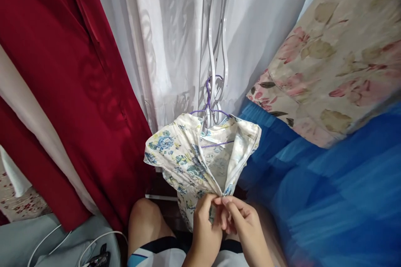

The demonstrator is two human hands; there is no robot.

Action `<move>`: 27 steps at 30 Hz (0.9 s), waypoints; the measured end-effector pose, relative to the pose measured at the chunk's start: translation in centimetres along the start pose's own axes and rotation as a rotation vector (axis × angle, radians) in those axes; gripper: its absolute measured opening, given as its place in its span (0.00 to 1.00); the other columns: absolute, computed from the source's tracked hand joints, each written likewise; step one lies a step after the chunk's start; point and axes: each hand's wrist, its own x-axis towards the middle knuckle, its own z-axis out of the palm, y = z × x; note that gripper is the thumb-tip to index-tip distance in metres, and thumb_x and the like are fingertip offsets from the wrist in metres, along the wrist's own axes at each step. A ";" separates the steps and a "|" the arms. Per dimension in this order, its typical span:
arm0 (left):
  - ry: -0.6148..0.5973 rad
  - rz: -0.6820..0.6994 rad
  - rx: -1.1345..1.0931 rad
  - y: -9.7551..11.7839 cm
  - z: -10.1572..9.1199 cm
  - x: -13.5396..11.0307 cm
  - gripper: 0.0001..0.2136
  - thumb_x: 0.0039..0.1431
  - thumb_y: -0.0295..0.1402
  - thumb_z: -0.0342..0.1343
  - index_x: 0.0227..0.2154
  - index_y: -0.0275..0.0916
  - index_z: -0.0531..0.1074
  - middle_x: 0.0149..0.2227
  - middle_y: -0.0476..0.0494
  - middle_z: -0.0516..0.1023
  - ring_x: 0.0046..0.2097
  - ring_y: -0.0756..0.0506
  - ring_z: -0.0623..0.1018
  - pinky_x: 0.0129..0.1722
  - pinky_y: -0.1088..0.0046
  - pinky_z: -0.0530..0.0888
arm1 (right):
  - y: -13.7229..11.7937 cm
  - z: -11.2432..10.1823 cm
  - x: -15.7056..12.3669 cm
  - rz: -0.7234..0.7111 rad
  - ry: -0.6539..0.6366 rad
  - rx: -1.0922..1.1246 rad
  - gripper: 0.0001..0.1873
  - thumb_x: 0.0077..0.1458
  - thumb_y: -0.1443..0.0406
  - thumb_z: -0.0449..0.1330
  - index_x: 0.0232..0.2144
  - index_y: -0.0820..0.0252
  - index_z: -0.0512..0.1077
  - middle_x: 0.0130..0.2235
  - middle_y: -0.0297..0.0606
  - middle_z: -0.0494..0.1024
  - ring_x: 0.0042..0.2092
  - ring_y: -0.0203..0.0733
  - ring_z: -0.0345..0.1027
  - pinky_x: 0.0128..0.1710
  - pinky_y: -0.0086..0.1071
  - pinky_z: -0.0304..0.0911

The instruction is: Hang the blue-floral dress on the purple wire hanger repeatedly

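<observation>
A sleeveless floral blouse (188,162), cream with blue flowers, hangs on a purple hanger (208,96). Its front is open at the neck, and the hanger's bar shows through the gap. My left hand (206,221) pinches the left front edge near the bottom of the opening. Right beside it, my right hand (239,217) is closed on the other edge, with its thumb on top. The fingertips of both hands meet at the fabric. Whether a button or other fastener lies between them is hidden.
The hanger hooks onto a white scrolled metal rack (224,46) before white curtains (169,29). Red fabric (103,91) hangs left; floral cloth (332,62) and blue tulle (328,183) fill the right. A grey cushioned seat (21,238) with a white cable (103,233) is at lower left.
</observation>
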 end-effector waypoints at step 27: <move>0.087 0.187 -0.035 -0.9 -0.4 -0.5 0.08 0.66 0.35 0.49 0.39 0.39 0.71 0.36 0.43 0.77 0.40 0.45 0.77 0.43 0.73 0.72 | 2.1 0.6 0.5 -0.146 -0.067 -0.007 0.17 0.58 0.53 0.62 0.28 0.60 0.65 0.21 0.25 0.59 0.24 0.31 0.48 0.24 0.27 0.45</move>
